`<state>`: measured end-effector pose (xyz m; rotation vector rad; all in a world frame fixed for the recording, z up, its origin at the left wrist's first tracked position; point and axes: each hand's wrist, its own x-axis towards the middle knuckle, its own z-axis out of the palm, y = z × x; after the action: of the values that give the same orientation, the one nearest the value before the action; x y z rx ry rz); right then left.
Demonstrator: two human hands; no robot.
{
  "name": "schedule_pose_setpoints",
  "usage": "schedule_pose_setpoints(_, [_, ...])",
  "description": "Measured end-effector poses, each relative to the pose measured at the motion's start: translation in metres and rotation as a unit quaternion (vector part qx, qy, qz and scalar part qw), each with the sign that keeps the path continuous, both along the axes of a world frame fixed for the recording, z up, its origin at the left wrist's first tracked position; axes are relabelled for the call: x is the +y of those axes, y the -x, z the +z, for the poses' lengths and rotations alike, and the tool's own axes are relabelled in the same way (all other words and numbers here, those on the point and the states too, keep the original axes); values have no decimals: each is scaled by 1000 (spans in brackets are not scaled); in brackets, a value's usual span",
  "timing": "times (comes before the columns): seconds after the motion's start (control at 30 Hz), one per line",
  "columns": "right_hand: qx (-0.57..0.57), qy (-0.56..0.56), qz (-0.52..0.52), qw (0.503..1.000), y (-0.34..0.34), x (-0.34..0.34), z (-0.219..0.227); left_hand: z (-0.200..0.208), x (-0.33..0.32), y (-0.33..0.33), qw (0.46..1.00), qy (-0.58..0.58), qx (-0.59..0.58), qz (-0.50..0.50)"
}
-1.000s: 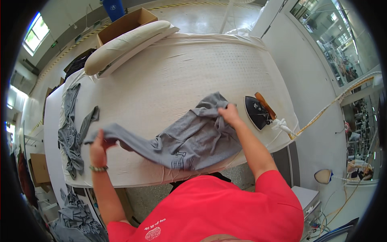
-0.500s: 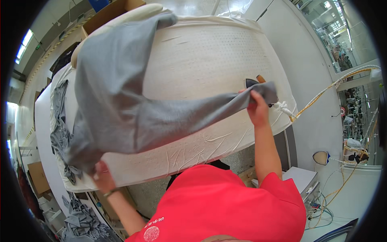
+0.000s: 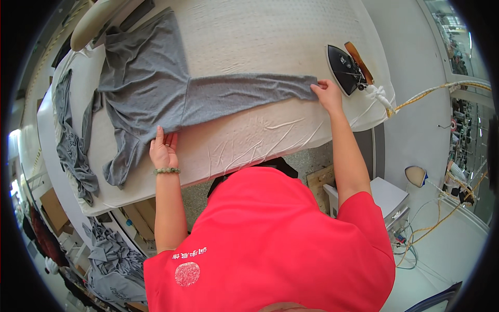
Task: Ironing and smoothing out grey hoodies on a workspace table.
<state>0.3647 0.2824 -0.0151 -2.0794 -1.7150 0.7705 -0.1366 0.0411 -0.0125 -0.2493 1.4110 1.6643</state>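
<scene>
A grey long-sleeved top point(image 3: 145, 73) lies on the white padded ironing table point(image 3: 249, 31), one sleeve stretched out to the right. At that sleeve's end, my right hand point(image 3: 328, 96) pinches the cuff between thumb and fingers. My left hand point(image 3: 163, 150), palm turned up, grips the near edge of the top by the sleeve's inner end; its fingertips are partly under the cloth. Green beads circle that wrist. The body of the top is creased, and its other sleeve bunches toward the near left. An iron point(image 3: 345, 68) with a brown handle rests just beyond my right hand.
More grey garments point(image 3: 75, 151) lie crumpled along the table's left edge, and a heap of grey cloth point(image 3: 112, 255) sits below it. A padded pressing arm point(image 3: 96, 23) juts in at the far left. The iron's cord point(image 3: 416, 101) runs off to the right.
The top has come down from the air and now lies flat, its sleeve straightened. My left hand has moved right along its near edge. The iron, partly covered before, is now in plain sight.
</scene>
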Motion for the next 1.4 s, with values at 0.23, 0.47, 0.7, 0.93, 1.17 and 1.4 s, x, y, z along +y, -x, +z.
schedule_pose_setpoints(0.23, [53,67,61,994,17,13,9,14,-5,6,995,29,93,17])
schedule_pose_setpoints(0.47, [274,197,224,914,31,36,125,82,-12,82,984,-48,172,-23])
schedule_pose_setpoints(0.7, [187,329,214,901,-9,-1,100,0,-70,12,990,132,47,9])
schedule_pose_setpoints(0.93, [235,309,251,886,-21,-17,55,9,-53,-40,982,169,65,-47])
schedule_pose_setpoints(1.17, [258,324,184,891,-36,-14,63,7,-52,-40,913,278,245,-168])
schedule_pose_setpoints(1.4, [74,122,151,978,-24,-45,53,26,-47,-53,708,224,607,-282])
